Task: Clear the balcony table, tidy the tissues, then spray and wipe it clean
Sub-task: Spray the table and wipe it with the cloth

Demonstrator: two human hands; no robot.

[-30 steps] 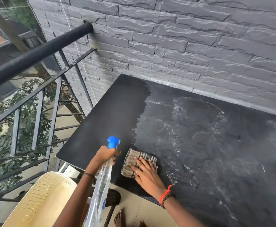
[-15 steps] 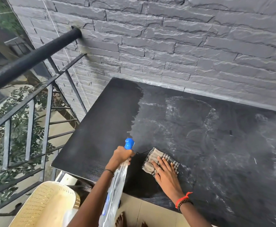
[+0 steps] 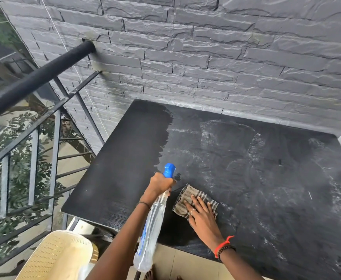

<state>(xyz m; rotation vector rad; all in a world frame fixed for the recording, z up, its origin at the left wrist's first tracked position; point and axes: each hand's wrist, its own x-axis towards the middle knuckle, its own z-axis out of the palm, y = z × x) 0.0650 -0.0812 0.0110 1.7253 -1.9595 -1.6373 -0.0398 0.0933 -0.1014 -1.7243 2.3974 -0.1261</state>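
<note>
**Control:** Table?
**Operator:** Table: left strip dark and clean, the rest chalky. My left hand grips the bottle over it.
**Control:** Cloth?
**Operator:** Cloth has shifted right into the dust, my right hand flat on it. I judge most wiping remains.

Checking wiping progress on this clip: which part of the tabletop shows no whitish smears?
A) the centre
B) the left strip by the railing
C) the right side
B: the left strip of the table is evenly dark, while chalky smears streak the centre and right. The right hand presses the cloth; the left hand holds the spray bottle.
</note>
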